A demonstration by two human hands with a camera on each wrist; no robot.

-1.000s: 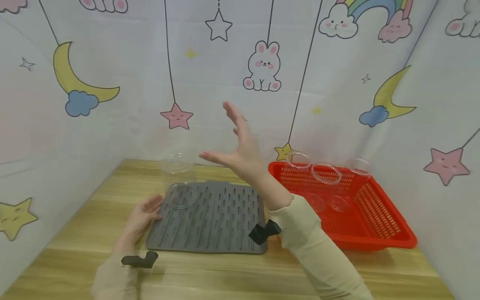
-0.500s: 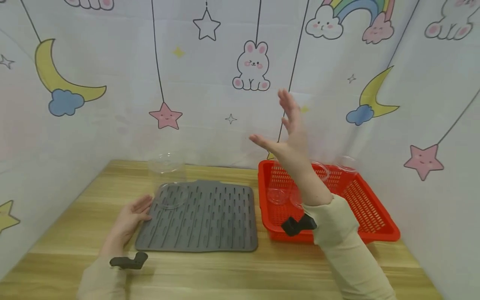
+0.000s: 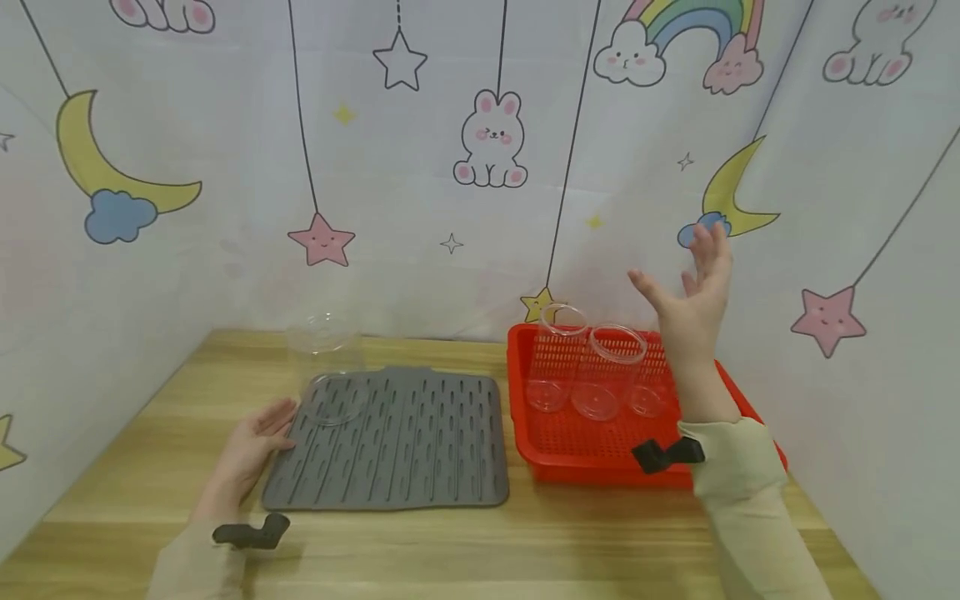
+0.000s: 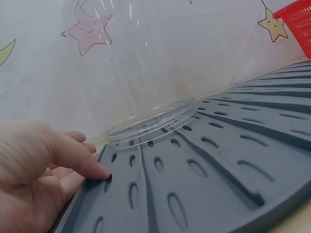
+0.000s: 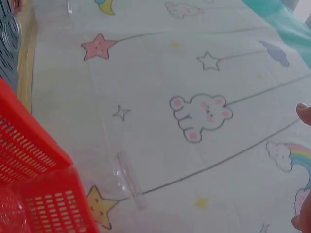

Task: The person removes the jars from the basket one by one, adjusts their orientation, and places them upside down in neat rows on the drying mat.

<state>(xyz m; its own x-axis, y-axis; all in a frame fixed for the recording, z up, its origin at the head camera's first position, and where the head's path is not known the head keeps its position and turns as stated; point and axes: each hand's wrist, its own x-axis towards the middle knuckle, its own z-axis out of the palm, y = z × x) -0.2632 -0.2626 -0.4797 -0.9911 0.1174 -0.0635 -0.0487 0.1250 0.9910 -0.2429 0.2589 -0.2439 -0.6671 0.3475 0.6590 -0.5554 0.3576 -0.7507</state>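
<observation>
My left hand (image 3: 250,446) lies by the left edge of a grey slotted drying mat (image 3: 397,450), its thumb touching the edge in the left wrist view and the other fingers loosely extended outside it. On the mat's back left corner stands a tall clear cup (image 3: 333,408), just beyond those fingers, its base ring (image 4: 150,124) plain in the left wrist view. My right hand (image 3: 693,317), raised over the right part of a red plastic basket (image 3: 585,477), has its fingers spread and holds nothing. In the right wrist view only fingertips (image 5: 305,114) show, at the right border.
Inside the basket stand a clear cup (image 3: 551,375), a wider one (image 3: 603,379) in front of it and another one (image 3: 647,402), partly covered. The wooden table (image 3: 375,554) carries everything. A white curtain (image 3: 405,167) with cartoon prints hangs close behind.
My right hand has moved right, from near the mat to over the basket's right part, fingers still spread. The head view has turned slightly to the right. The left hand stays by the mat.
</observation>
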